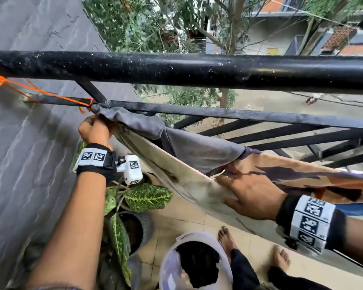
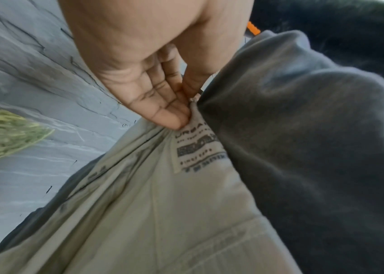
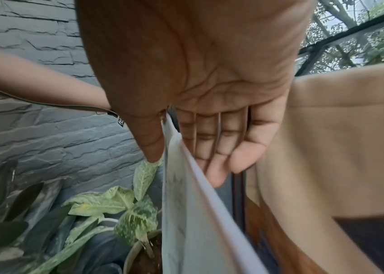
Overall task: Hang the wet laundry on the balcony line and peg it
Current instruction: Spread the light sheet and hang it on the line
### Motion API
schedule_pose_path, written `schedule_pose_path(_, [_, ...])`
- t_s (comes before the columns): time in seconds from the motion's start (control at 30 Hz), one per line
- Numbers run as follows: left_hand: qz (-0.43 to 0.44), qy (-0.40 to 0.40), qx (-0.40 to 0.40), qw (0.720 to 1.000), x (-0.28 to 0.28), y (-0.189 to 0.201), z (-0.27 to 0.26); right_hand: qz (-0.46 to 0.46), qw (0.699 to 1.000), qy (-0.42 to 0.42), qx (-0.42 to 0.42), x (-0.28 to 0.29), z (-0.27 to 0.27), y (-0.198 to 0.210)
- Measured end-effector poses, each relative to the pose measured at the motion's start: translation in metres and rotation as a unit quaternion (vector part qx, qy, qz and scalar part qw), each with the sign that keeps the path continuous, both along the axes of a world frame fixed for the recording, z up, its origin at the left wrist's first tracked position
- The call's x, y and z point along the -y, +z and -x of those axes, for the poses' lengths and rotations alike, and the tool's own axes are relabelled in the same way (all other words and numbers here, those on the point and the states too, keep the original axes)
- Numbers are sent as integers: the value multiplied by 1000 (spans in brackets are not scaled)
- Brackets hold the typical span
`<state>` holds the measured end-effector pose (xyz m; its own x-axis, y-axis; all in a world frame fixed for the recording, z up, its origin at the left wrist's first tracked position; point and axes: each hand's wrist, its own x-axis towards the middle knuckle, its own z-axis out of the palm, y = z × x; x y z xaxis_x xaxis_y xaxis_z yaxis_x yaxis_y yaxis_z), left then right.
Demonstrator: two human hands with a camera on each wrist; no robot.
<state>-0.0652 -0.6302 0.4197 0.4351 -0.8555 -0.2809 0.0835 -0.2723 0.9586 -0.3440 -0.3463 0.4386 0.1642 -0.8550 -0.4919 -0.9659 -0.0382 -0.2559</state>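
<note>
A pale beige garment (image 1: 182,174) with a printed label (image 2: 195,148) hangs stretched between my hands, below the black railing (image 1: 197,68). My left hand (image 1: 99,121) pinches its upper corner beside a grey garment (image 1: 187,147) draped over the line; the left wrist view shows the fingertips (image 2: 176,118) pressed together on the fabric. My right hand (image 1: 220,189) holds the top edge further right. The beige edge (image 3: 186,204) runs between thumb and nearly straight fingers (image 3: 219,166). An orange cord (image 1: 50,94) is tied to the lower rail. No pegs show.
A brown, purple and orange patterned cloth (image 1: 302,178) hangs on the right. A potted plant with speckled leaves (image 1: 143,197) stands below my left arm. A white laundry basket (image 1: 170,268) holding dark clothes sits by my bare feet. A grey stone wall (image 1: 29,164) closes the left side.
</note>
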Motion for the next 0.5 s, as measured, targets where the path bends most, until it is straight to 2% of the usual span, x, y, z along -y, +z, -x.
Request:
schedule_pose_path(0.1, [-18, -17, 13, 1000, -11, -1, -2, -10, 1000, -10, -9, -23, 21, -3])
schedule_pose_path(0.23, [-27, -72, 50, 996, -62, -15, 16, -51, 997, -39, -48, -71, 57, -7])
schedule_pose_path(0.37, [-16, -136, 73, 988, -159, -33, 59, -76, 993, -54, -77, -127, 94, -5])
schedule_pose_path(0.5, [29, -251, 134, 958, -250, -49, 96, -93, 989, -96, -68, -174, 122, -6])
